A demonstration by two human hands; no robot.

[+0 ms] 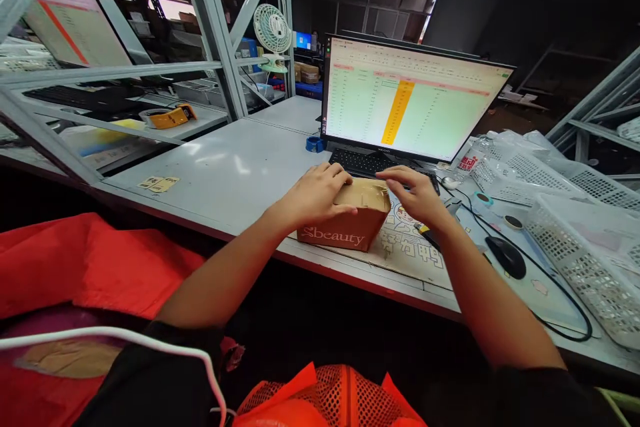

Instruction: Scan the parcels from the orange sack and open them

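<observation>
Your left hand [316,195] lies palm-down on the small brown cardboard box printed "beauty" [350,227], fingers spread flat over the left part of its top rather than clamped round it. Your right hand [417,192] comes in from the right, its fingers held loosely apart and resting on the far right edge of the box top; the pictures do not show whether any fingertip hooks under a flap.

The box sits on the grey table [225,170] close to the near edge, directly in front of you, on a flat sheet of printed cardboard [405,247]. Its long axis runs left to right, roughly in line with the table's near edge, so the two hands meet it from opposite ends. The left hand covers more of the top and is the nearer of the two to the box's middle.

Just beyond the box lies a black keyboard [360,161], and behind it stands a flat monitor showing a green and orange spreadsheet [407,101]. To the right, a black corded mouse [506,257] rests near white perforated plastic baskets [580,260]. A blue tape roll [315,144] sits far left of the keyboard.
</observation>
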